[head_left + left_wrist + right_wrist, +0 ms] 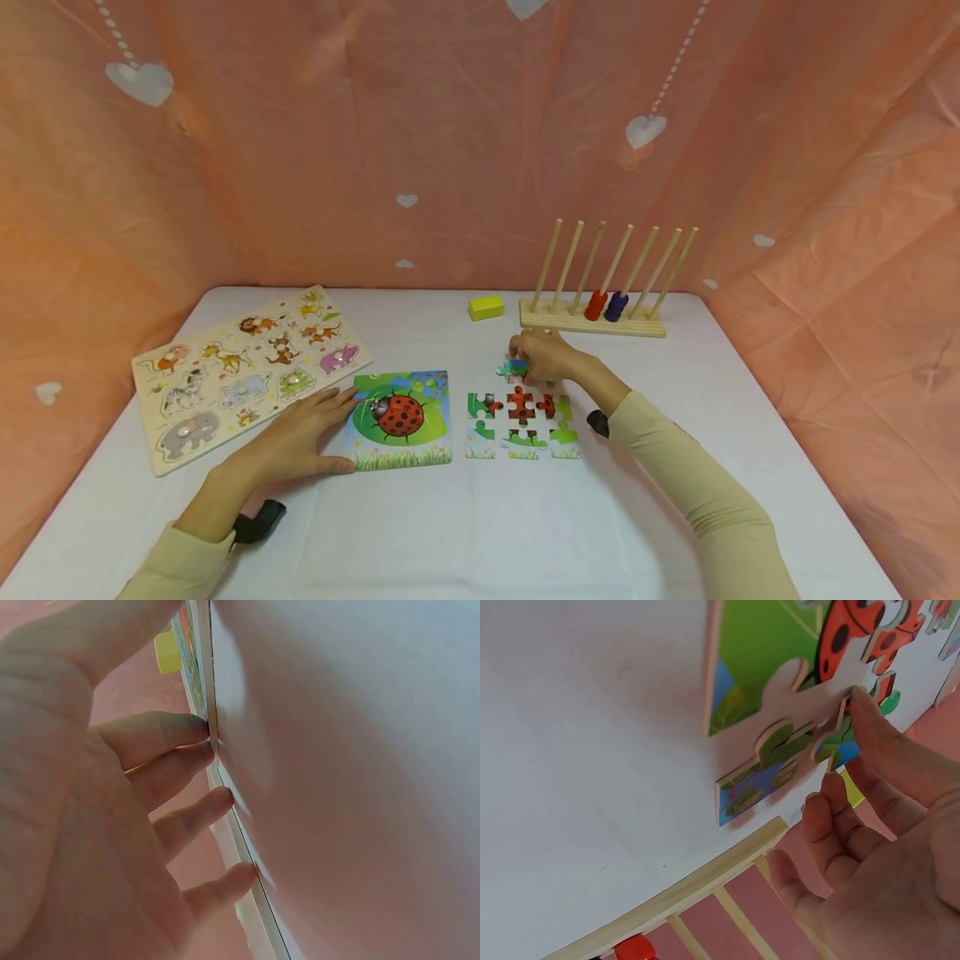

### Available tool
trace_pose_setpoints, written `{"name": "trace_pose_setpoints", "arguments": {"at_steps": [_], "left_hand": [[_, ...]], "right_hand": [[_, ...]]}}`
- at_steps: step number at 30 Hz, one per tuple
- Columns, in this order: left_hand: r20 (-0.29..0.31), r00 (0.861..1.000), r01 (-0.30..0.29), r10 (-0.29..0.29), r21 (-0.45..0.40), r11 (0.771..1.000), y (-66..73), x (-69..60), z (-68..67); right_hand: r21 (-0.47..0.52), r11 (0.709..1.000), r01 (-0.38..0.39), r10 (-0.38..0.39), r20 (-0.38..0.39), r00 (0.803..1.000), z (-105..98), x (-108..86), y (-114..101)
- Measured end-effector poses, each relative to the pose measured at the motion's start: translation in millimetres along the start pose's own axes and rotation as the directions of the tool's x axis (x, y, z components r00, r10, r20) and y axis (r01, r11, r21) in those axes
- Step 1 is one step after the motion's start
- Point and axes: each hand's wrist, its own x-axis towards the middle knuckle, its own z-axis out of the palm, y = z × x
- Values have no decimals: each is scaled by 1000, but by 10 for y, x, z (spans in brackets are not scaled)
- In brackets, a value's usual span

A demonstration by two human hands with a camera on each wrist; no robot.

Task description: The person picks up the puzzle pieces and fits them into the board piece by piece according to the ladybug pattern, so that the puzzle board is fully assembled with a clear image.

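Note:
My right hand (551, 354) pinches a jigsaw piece (845, 744) between thumb and fingers, just above the ladybug's middle piece (521, 407). In the right wrist view that piece is tilted off the table, beside a flat blue-and-green corner piece (757, 784). Several other pieces, such as the lower-left one (480, 443), lie in loose rows with gaps between them. My left hand (303, 433) rests at the left edge of the square ladybug picture board (431, 425). Its fingers are spread and its fingertips touch the board edges; the thumb lies near the lower-left corner.
A wooden animal peg puzzle (255, 358) lies at the left, close to the left hand. Behind the jigsaw pieces sits a yellow block (486, 308). A wooden rack (592, 321) with upright pegs stands at the back right, carrying red beads (596, 306) and purple beads (617, 307).

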Motion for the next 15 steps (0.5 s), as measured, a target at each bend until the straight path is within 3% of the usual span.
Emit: {"name": "trace_pose_setpoints", "arguments": {"at_steps": [6, 15], "left_hand": [[-2, 1000, -3, 3, 3, 1000, -17, 5, 13], [-6, 1000, -2, 2, 1, 1000, -26, -1, 16]], "right_hand": [[-7, 1000, 16, -16, -13, 1000, -11, -11, 11], [117, 989, 92, -86, -51, 995, -47, -17, 19]]}}
